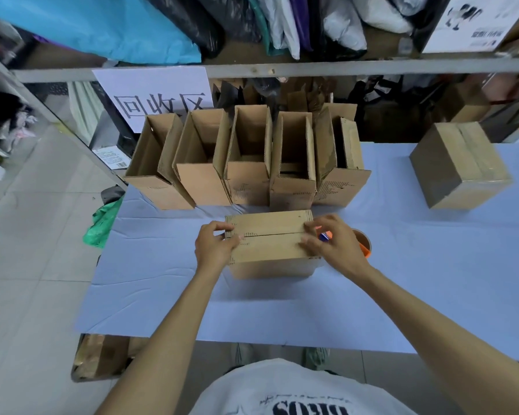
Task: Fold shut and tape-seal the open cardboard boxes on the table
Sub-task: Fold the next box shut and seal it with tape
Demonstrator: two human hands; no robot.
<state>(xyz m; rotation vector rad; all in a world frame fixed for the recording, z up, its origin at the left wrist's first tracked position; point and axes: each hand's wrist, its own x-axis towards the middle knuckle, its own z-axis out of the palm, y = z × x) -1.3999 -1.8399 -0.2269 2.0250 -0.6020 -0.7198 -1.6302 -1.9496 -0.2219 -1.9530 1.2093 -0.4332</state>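
A person in a white T-shirt is leaning over the table (402,295), which is wearing a pale blue cloth, with both arms reaching forward. The folded box (270,250) is sitting at the table's middle, nearest the person, its two top flaps lying flat and meeting along a seam. The left hand (215,245) is pinching the box's left end with thumb and curled fingers, holding the flaps down. The right hand (333,247) is resting bent fingers on the right end at the seam. A tape roll (364,242) with orange and blue parts is showing just behind it, and I cannot tell whether the hand is gripping it. Just beyond, five open boxes (246,163) are standing in a row, side by side and touching, flaps upright. Their insides are showing bare cardboard walls and shadow, so any contents are not making themselves out. Well apart at far right, a closed box (459,166) is sitting with shiny tape over its top. Behind the row, a white sign (153,91) is hanging from a shelf rail (342,68).
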